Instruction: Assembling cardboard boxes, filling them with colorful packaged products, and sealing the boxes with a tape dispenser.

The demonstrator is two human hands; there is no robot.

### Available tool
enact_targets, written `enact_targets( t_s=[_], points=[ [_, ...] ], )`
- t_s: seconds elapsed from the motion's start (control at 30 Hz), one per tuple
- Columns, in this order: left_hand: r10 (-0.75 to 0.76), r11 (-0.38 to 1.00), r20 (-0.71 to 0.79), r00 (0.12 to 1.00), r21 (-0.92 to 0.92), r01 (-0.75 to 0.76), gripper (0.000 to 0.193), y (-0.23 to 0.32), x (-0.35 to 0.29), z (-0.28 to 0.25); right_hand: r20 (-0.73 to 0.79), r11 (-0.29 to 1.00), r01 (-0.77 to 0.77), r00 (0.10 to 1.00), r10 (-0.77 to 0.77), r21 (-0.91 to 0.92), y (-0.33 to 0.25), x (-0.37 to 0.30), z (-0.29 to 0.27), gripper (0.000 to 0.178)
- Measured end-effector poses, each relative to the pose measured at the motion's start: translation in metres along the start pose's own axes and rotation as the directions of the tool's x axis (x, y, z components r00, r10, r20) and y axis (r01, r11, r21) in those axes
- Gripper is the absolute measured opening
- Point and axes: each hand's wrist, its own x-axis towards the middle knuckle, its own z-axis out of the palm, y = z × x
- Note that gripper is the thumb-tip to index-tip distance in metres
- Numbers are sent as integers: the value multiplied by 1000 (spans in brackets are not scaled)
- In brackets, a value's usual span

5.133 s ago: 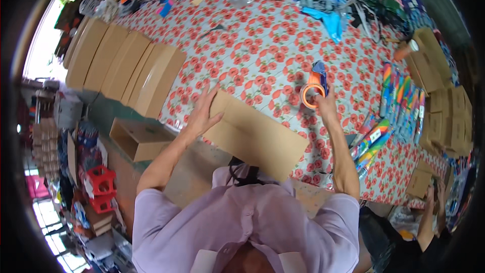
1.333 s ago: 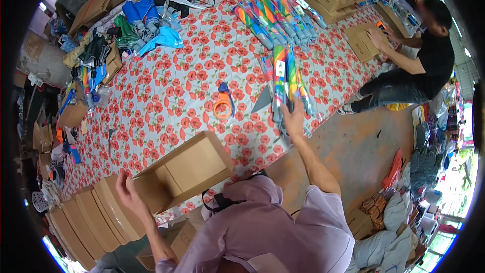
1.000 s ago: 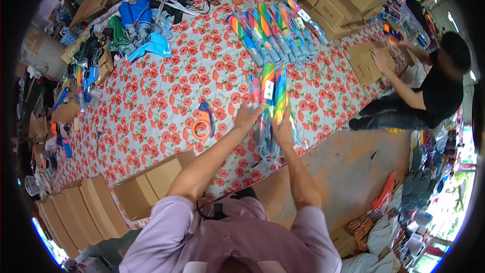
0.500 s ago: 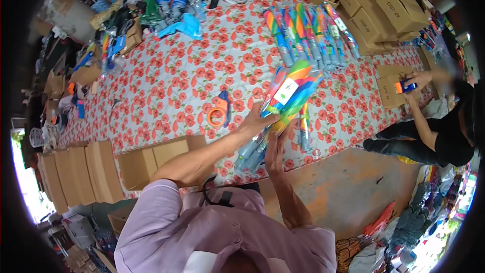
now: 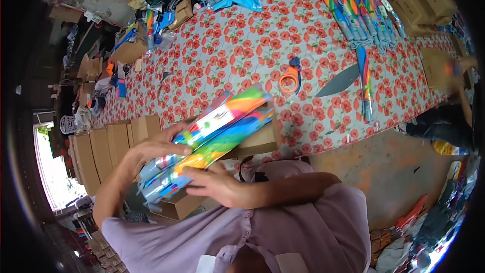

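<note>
Left hand (image 5: 160,150): was closed over the rainbow packets (image 5: 225,127), held slanting up to its right!
Right hand (image 5: 222,187): was set against their near side, packets clasped between both hands.
Open box (image 5: 263,140): was partly covered, just beyond the right hand.
Tape dispenser (image 5: 289,79): was seen lying farther out, on the flowered tablecloth (image 5: 222,71).

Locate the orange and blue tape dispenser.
In the head view, the dispenser lies right of centre on the white flowered tablecloth, left of the flat grey piece.
</note>
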Motion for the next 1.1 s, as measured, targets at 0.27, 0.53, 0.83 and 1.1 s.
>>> enact_targets(
  t_s=[0.27,0.53,0.83,1.1],
  points=[
    [-64,995,303,951,97,36,74,-74,62,-27,74,958,285,956,-282,-22,74,111,-51,35],
    [503,401,196,842,810,-428,78,-120,163,23,-258,591,545,567,-783,-595,25,65,-150,24],
    [147,532,-54,988,846,-33,59,-145,142,37,158,-393,-125,775,-612,-911,-86,46,-171,54],
    [536,405,-169,827,911,-77,30,-95,151,32,209,-860,-346,872,-442,-374,-95,104,-218,35]
  ],
)
